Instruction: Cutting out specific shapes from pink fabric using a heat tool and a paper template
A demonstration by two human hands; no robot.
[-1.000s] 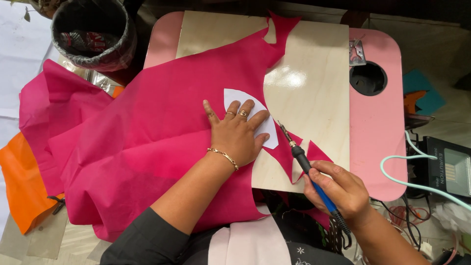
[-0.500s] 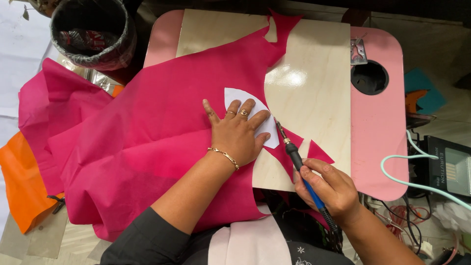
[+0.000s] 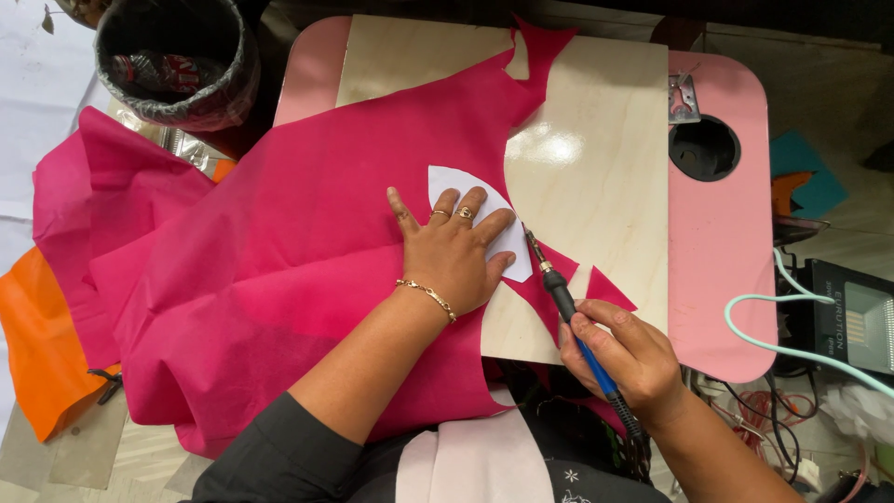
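**A:** Head view, status: left hand (image 3: pixel 453 253) lies flat on a white paper template (image 3: pixel 484 216), fingers (image 3: pixel 443 203) spread apart, pressing it onto the pink fabric (image 3: pixel 279 279). Not gripping anything, just palm down.

**B:** Right hand?

**A:** Right hand (image 3: pixel 626 359) has its fingers clamped round a pen-style hot cutting tool (image 3: pixel 570 321), blue and black barrel, held like a pencil. Metal tip sits at the template's lower right edge, touching or just off the fabric; can't tell which.

**B:** Where's the fabric sitting?

**A:** Draped over a pale wooden board (image 3: pixel 596 186) on a small pink table (image 3: pixel 722 251). Most of it spills off the left side in folds. Right edge is cut into jagged points, and a small triangular pink offcut (image 3: pixel 607 289) lies on the board just beside the tool.

**B:** Anything crowding the work?

**A:** Left thumb is close to the tool tip, and the template is half covered by the hand. Table has a round cup hole (image 3: pixel 705 149) with a small metal clip (image 3: pixel 683 98) just above it, both well apart from the hands. Black lined bin (image 3: pixel 177 61) at upper left, orange sheet (image 3: pixel 42 345) under the fabric at far left. Right of the table: a mint-green cable (image 3: pixel 773 335) looping by a black box (image 3: pixel 852 312), tangled wires below.
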